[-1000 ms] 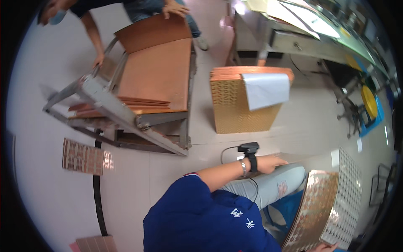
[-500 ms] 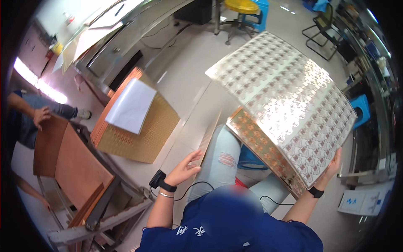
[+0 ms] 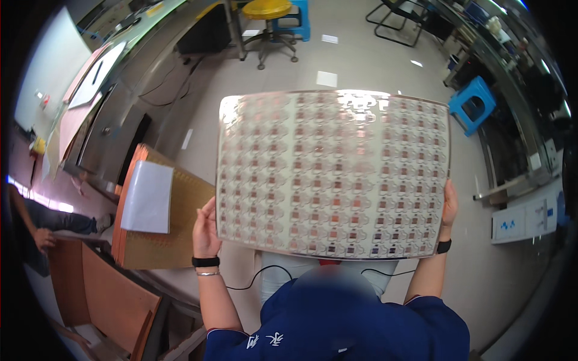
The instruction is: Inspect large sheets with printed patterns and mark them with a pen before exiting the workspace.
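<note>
Left hand (image 3: 208, 233) and right hand (image 3: 450, 206) grip opposite side edges of one broad, flat panel (image 3: 334, 174), the left at the lower part of its edge, the right slightly higher; some of the fingers are hidden behind it. The panel is raised, pale and glossy, above the wearer's light trousers (image 3: 270, 283). Rows of small repeated shapes with copper-toned squares cover its face, broken by paler bands, and glare washes out part of its upper edge.

Off to the left runs a metal-fronted counter (image 3: 99, 132) with papers on top. At the lower left, large copper-coloured sheets (image 3: 111, 289) lean in a grey cart. Between them and the panel, a stack of boards (image 3: 192, 210) stands on the floor, its gold face textured and its edges copper; the left hand appears in front of its right side.

Beyond the panel stands a wheeled stool (image 3: 267, 8) with a yellow seat. A blue plastic stool (image 3: 472, 103) shows just beside the panel's upper right corner. White paper (image 3: 146, 198) drapes over the stack. Another person's hand (image 3: 44, 239) rests near the copper sheets' edge. Each of the wearer's wrists has a black band (image 3: 205, 262), and a thin silvery bracelet (image 3: 208, 274) circles the left one.
</note>
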The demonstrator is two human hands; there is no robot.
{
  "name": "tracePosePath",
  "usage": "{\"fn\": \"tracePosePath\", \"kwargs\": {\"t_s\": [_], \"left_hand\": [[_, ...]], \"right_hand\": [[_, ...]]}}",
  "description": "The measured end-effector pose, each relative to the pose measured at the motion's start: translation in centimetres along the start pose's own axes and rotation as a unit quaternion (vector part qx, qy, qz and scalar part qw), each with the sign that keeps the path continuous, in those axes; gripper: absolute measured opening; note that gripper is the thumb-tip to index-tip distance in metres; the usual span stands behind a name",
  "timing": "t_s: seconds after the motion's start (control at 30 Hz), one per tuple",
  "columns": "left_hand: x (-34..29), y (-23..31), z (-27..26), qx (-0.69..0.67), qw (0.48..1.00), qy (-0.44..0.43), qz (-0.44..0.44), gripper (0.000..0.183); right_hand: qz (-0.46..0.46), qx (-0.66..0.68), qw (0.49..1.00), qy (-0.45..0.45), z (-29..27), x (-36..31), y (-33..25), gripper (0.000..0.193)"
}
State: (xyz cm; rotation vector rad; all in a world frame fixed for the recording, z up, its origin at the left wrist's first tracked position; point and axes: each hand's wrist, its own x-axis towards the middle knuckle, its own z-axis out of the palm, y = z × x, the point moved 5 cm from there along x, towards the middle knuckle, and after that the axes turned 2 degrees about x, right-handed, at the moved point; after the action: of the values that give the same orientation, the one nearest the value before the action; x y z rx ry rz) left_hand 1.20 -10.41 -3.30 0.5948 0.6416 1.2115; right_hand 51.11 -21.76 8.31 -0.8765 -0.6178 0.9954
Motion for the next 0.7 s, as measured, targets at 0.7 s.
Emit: {"fn": "tracePosePath", "kwargs": {"t_s": [0.7], "left_hand": [[-0.4,6.5,4.9,0.207,0.958,0.045,0.194,0.030]], "right_hand": [[-0.170,-0.204,0.964,-0.023,2.4,1.1,-4.8,0.040]]}}
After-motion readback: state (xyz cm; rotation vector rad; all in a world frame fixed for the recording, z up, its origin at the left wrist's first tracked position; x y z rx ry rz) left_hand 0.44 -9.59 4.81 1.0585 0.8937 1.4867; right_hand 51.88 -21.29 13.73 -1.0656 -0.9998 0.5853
